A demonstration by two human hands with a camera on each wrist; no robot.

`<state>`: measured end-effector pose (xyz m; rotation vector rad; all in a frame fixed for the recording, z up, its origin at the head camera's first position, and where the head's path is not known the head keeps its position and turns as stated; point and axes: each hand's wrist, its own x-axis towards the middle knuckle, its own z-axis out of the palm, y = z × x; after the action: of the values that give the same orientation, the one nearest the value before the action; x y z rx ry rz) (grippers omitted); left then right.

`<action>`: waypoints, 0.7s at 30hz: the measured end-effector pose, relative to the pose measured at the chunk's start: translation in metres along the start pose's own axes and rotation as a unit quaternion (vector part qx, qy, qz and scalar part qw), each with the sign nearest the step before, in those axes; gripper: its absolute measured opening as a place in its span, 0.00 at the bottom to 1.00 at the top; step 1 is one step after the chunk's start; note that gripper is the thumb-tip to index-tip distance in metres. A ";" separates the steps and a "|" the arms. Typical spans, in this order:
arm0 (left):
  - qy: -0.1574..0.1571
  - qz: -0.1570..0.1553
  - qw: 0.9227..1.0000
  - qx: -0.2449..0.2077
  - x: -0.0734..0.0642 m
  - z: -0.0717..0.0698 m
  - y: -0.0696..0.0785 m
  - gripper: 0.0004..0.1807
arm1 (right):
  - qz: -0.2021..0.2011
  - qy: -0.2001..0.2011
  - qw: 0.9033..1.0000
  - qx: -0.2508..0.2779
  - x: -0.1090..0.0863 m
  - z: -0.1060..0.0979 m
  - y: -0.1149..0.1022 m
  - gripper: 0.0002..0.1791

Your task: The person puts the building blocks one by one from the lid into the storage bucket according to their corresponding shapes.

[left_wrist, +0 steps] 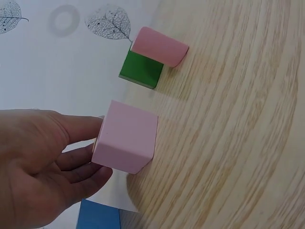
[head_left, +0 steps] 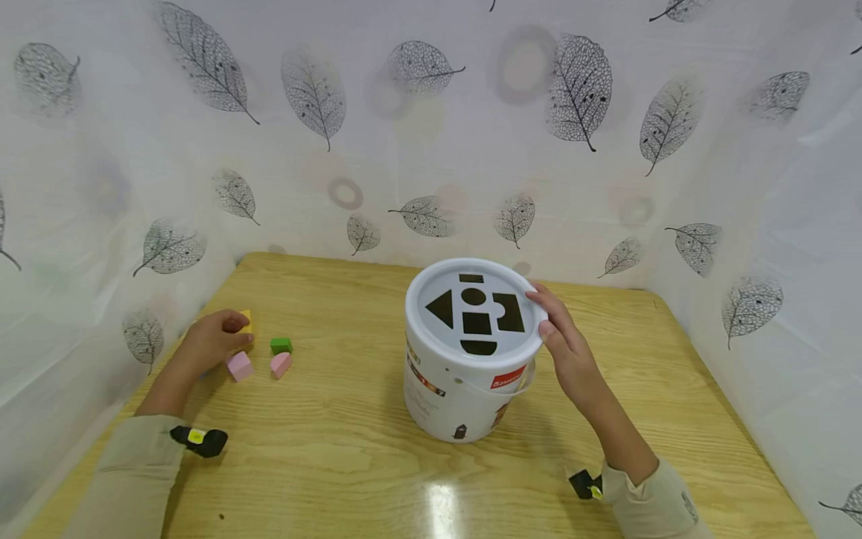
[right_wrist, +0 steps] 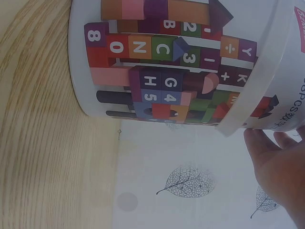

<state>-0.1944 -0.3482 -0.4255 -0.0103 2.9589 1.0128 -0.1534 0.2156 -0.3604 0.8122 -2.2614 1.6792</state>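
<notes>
Head view: the left hand (head_left: 209, 343) pinches the yellow block (head_left: 247, 323) at the table's (head_left: 323, 457) left, likely light and rigid, best gripped across flat sides; the right hand (head_left: 572, 359), fingers extended, touches the white bucket (head_left: 434, 393).

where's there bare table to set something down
Free table lies between green block and bucket, in front of the bucket between the sleeves, and right of the right hand. Crowded: the left side, where the left hand, yellow block, pink cube and pink rounded block cluster.
</notes>
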 end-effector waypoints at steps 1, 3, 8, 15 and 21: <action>-0.001 0.003 1.000 -0.001 0.000 0.000 0.001 0.22 | -0.001 0.000 1.000 0.000 0.000 0.000 0.000 0.24; -0.002 0.008 1.000 -0.001 -0.001 0.001 0.002 0.22 | -0.001 0.003 1.000 0.001 0.000 0.001 0.001 0.24; -0.004 0.003 1.000 0.006 0.001 0.004 0.003 0.22 | 0.001 0.007 1.000 0.001 -0.001 0.001 0.002 0.24; 0.002 -0.029 1.000 -0.001 0.002 0.004 0.004 0.25 | -0.002 0.008 1.000 0.002 -0.001 0.001 0.002 0.24; 0.001 -0.032 0.999 0.008 0.000 0.005 0.005 0.25 | -0.003 0.003 1.000 0.001 0.000 0.000 0.004 0.24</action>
<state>-0.1947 -0.3415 -0.4266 -0.1057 2.9472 0.9836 -0.1550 0.2164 -0.3635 0.8132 -2.2518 1.6779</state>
